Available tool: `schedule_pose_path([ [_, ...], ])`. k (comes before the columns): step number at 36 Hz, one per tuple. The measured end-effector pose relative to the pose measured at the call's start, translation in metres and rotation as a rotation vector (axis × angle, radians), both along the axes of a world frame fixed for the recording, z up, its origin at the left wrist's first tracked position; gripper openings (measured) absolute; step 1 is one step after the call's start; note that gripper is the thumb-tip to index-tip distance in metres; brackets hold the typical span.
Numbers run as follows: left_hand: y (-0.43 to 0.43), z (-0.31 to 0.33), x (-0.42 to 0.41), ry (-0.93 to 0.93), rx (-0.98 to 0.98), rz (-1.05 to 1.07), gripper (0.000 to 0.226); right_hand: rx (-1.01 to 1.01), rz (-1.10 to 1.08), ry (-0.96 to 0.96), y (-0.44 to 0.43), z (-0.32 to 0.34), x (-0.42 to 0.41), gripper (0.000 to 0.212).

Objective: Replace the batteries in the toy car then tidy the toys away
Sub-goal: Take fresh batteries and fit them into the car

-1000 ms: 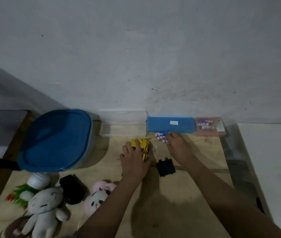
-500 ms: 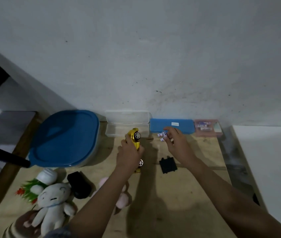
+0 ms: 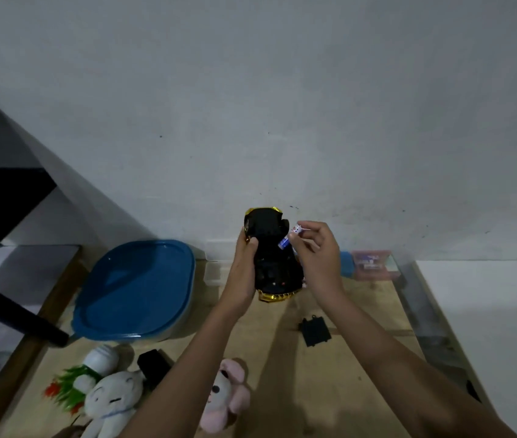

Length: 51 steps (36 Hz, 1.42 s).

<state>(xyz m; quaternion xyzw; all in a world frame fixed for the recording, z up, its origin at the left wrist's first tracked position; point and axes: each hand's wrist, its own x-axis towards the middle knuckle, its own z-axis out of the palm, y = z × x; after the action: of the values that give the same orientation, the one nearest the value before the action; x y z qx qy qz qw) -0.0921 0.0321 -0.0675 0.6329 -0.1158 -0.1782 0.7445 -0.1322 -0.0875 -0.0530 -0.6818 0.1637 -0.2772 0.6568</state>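
Note:
My left hand [image 3: 242, 273] grips the yellow toy car [image 3: 272, 254], lifted above the table with its black underside turned towards me. My right hand [image 3: 317, 254] pinches small white-and-blue batteries [image 3: 291, 237] right beside the car's underside. The black battery cover [image 3: 315, 330] lies on the wooden table [image 3: 361, 358] below my right forearm. A white plush [image 3: 111, 399], a pink plush [image 3: 225, 396] and a green-and-white toy [image 3: 83, 374] lie at the table's near left.
A large tub with a blue lid [image 3: 137, 286] stands at the left. Against the wall are a clear open box [image 3: 213, 267], a blue case [image 3: 347, 263] and a pink box [image 3: 372, 265]. A black object [image 3: 154, 366] lies by the plush toys.
My left hand has lifted the car off the table and turned its underside up. My right hand has picked the batteries up and brought them to the car.

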Motion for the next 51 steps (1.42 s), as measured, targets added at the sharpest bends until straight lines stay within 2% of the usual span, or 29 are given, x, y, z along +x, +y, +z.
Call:
schedule_pose_path([
  [7, -0.004, 0.026, 0.005, -0.073, 0.136, -0.273, 0.055, -0.034, -0.154, -0.13, -0.01, 0.029, -0.007, 0.016],
  [12, -0.004, 0.034, 0.002, -0.158, 0.151, -0.368, 0.11, -0.11, -0.177, -0.145, -0.016, 0.039, -0.011, 0.016],
  [15, -0.005, 0.037, -0.001, -0.226, 0.17, -0.414, 0.126, -0.202, -0.203, -0.136, -0.015, 0.039, -0.012, 0.016],
  [21, -0.007, 0.036, -0.008, -0.316, 0.19, -0.359, 0.128, -0.332, -0.267, -0.187, -0.016, 0.035, -0.015, 0.021],
  [26, -0.004, 0.034, -0.011, -0.337, 0.197, -0.339, 0.128, -0.361, -0.274, -0.157, -0.011, 0.031, -0.018, 0.013],
  [29, 0.001, 0.034, -0.01, -0.353, 0.208, -0.341, 0.128, -0.375, -0.214, -0.178, -0.01, 0.026, -0.02, 0.012],
  [33, 0.007, 0.036, -0.003, -0.408, 0.238, -0.333, 0.129, -0.519, -0.057, -0.243, -0.012, 0.022, -0.021, 0.02],
  [38, 0.014, 0.039, 0.001, -0.409, 0.263, -0.296, 0.129, -0.789, 0.089, -0.145, -0.015, 0.017, -0.012, 0.025],
  [41, 0.018, 0.036, 0.005, -0.39, 0.28, -0.28, 0.128, -0.868, 0.13, -0.073, -0.014, 0.016, -0.005, 0.033],
  [47, 0.025, 0.021, 0.014, -0.321, 0.313, -0.266, 0.126, -0.814, 0.262, 0.183, -0.007, 0.009, 0.007, 0.042],
  [51, 0.032, 0.006, 0.019, -0.294, 0.322, -0.236, 0.124, -0.819, 0.268, 0.079, -0.011, -0.004, 0.015, 0.036],
])
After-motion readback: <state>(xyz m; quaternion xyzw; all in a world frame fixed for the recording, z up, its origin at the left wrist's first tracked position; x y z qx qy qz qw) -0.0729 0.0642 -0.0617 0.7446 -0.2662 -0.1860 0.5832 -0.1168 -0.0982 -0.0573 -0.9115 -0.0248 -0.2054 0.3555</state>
